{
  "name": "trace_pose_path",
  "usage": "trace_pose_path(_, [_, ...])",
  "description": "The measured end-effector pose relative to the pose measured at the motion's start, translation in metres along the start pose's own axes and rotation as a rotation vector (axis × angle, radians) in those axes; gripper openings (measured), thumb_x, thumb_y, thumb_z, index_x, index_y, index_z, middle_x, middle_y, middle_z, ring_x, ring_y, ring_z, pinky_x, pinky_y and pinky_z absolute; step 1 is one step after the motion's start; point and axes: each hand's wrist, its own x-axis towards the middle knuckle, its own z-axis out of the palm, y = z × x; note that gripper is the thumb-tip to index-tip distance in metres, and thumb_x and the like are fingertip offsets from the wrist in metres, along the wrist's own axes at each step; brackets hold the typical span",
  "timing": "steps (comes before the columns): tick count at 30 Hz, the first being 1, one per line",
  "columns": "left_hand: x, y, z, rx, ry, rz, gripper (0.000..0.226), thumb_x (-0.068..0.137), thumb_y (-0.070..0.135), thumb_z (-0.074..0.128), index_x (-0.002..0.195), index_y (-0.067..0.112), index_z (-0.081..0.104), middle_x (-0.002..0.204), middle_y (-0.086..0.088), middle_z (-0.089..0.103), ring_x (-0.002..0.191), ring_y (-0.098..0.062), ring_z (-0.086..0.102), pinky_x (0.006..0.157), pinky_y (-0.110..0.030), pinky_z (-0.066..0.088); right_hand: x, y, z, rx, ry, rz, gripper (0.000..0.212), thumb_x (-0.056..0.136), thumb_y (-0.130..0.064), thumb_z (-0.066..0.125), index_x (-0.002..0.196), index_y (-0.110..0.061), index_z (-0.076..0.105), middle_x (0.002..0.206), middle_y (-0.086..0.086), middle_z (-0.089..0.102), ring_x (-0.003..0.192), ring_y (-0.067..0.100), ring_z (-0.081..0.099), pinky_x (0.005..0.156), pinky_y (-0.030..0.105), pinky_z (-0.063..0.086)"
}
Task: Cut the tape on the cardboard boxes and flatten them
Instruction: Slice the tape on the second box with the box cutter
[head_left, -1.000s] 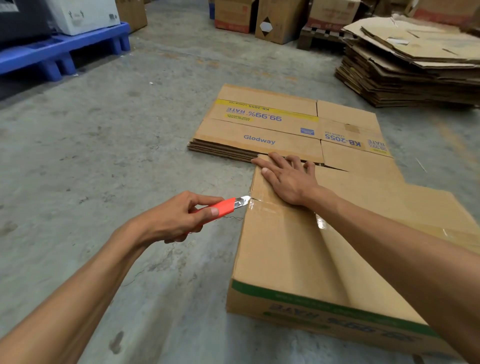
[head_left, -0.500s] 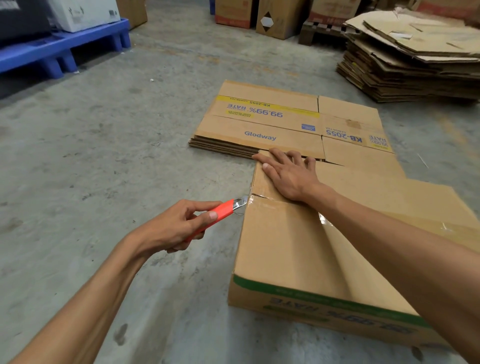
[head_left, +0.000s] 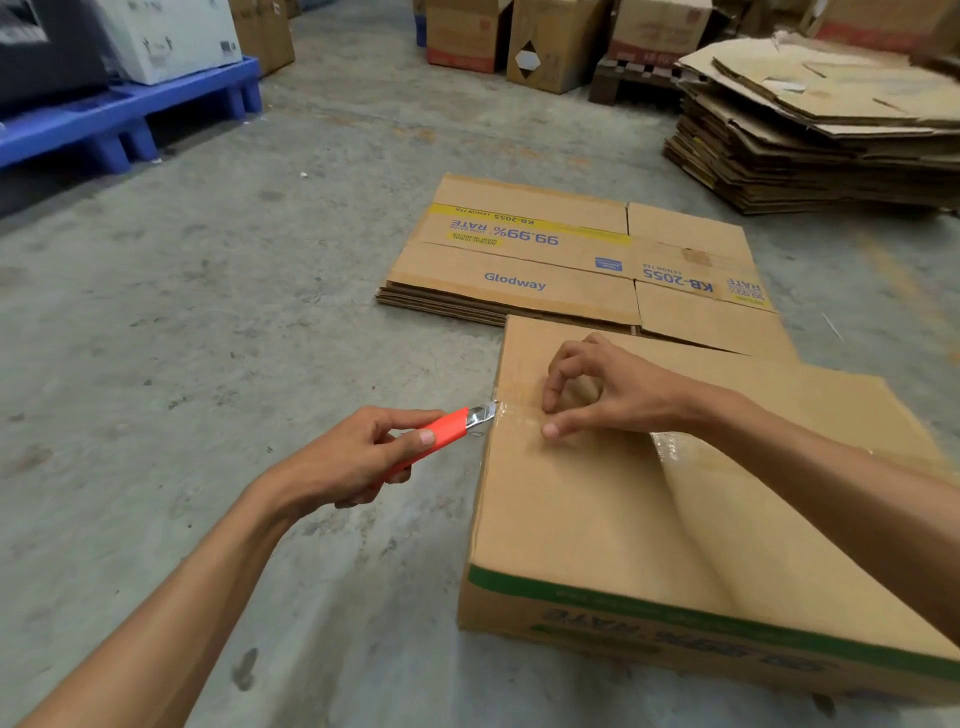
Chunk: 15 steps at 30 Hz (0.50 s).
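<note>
A brown cardboard box (head_left: 587, 514) with a green stripe lies on the concrete floor in front of me. Clear tape (head_left: 517, 413) runs across its top seam. My left hand (head_left: 358, 460) grips an orange box cutter (head_left: 447, 428), whose blade tip touches the tape at the box's left edge. My right hand (head_left: 605, 389) hovers over the seam, fingers curled and spread, thumb tip on the cardboard just below the tape. The near flap bulges upward on the right side.
A stack of flattened Glodway boxes (head_left: 545, 260) lies just beyond the box. A taller pile of flattened cardboard (head_left: 810, 130) sits at the far right. A blue pallet (head_left: 130, 114) stands far left, and closed boxes (head_left: 550, 41) line the back.
My right hand lifted from lying flat on the far flap and curled over the taped seam. The cutter blade stayed at the left end of the tape. The camera moved closer.
</note>
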Motion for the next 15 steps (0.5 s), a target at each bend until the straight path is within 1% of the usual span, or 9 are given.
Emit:
trace_pose_path(2, [-0.002,-0.002,0.001,-0.018,0.002,-0.003,0.038,0.097,0.046,0.052,0.135,0.048,0.053,0.061,0.003,0.043,0.044,-0.009,0.028,0.040,-0.022,0.026,0.003,-0.001,-0.001,0.002,-0.056,0.045,0.022,0.078,-0.042,0.082,0.090,-0.025,0.072,0.104,-0.003,0.063,0.108,0.011,0.045,0.094,0.024,0.039])
trace_pose_path(3, [-0.002,-0.002,0.001,-0.034,0.000,-0.001,0.038,0.097,0.046,0.052,0.134,0.049,0.053,0.061,0.003,0.044,0.043,-0.010,0.028,0.040,-0.022,0.025,0.005,-0.003,-0.003,0.015,-0.071,0.061,0.021,0.080,-0.038,0.081,0.089,-0.022,0.071,0.100,0.002,0.065,0.103,0.013,0.049,0.093,0.031,0.042])
trace_pose_path(5, [-0.003,-0.002,0.001,-0.067,0.000,0.008,0.038,0.096,0.046,0.053,0.134,0.049,0.054,0.063,0.002,0.046,0.043,-0.011,0.026,0.040,-0.021,0.024,0.009,-0.008,-0.007,0.047,-0.098,0.059,0.019,0.083,-0.034,0.079,0.085,-0.018,0.069,0.090,0.014,0.066,0.084,0.019,0.055,0.085,0.045,0.046])
trace_pose_path(6, [-0.003,-0.002,0.002,-0.077,0.009,0.013,0.039,0.096,0.045,0.053,0.134,0.048,0.054,0.063,0.001,0.046,0.043,-0.011,0.026,0.040,-0.021,0.024,0.010,-0.011,-0.008,0.060,-0.114,0.064,0.020,0.084,-0.034,0.078,0.087,-0.017,0.067,0.089,0.015,0.066,0.080,0.023,0.057,0.083,0.046,0.048])
trace_pose_path(7, [-0.004,-0.001,0.003,-0.081,0.022,0.020,0.039,0.096,0.044,0.053,0.135,0.046,0.054,0.064,0.000,0.047,0.043,-0.011,0.027,0.040,-0.021,0.024,0.010,-0.013,-0.009,0.069,-0.135,0.076,0.022,0.084,-0.034,0.078,0.092,-0.017,0.066,0.088,0.012,0.067,0.078,0.023,0.059,0.080,0.043,0.050])
trace_pose_path(9, [-0.005,0.001,0.006,-0.077,0.050,0.036,0.039,0.096,0.043,0.053,0.135,0.044,0.054,0.066,-0.002,0.048,0.042,-0.009,0.028,0.039,-0.021,0.026,0.007,-0.015,-0.007,0.085,-0.176,0.116,0.028,0.084,-0.038,0.077,0.102,-0.020,0.065,0.083,0.002,0.067,0.071,0.013,0.060,0.072,0.030,0.048])
trace_pose_path(10, [-0.005,0.001,0.007,-0.072,0.068,0.048,0.038,0.096,0.042,0.053,0.134,0.045,0.055,0.067,-0.004,0.049,0.042,-0.009,0.029,0.038,-0.021,0.027,0.006,-0.014,-0.006,0.106,-0.183,0.121,0.029,0.085,-0.039,0.077,0.105,-0.019,0.067,0.081,0.000,0.067,0.069,0.008,0.058,0.069,0.027,0.044])
trace_pose_path(13, [-0.006,-0.003,0.005,-0.066,0.135,0.071,0.033,0.098,0.037,0.053,0.129,0.046,0.057,0.069,-0.006,0.053,0.041,-0.011,0.032,0.039,-0.023,0.028,0.000,-0.009,-0.007,0.273,-0.131,0.128,0.026,0.088,-0.035,0.074,0.101,-0.012,0.072,0.083,0.007,0.064,0.074,0.014,0.054,0.071,0.031,0.039])
trace_pose_path(15, [-0.009,-0.011,0.003,-0.059,0.198,0.059,0.031,0.099,0.034,0.053,0.127,0.047,0.058,0.070,-0.005,0.058,0.042,-0.015,0.040,0.039,-0.022,0.030,-0.002,-0.008,-0.010,0.287,-0.067,0.115,0.024,0.089,-0.034,0.074,0.099,-0.012,0.072,0.083,0.007,0.064,0.075,0.014,0.053,0.071,0.032,0.039])
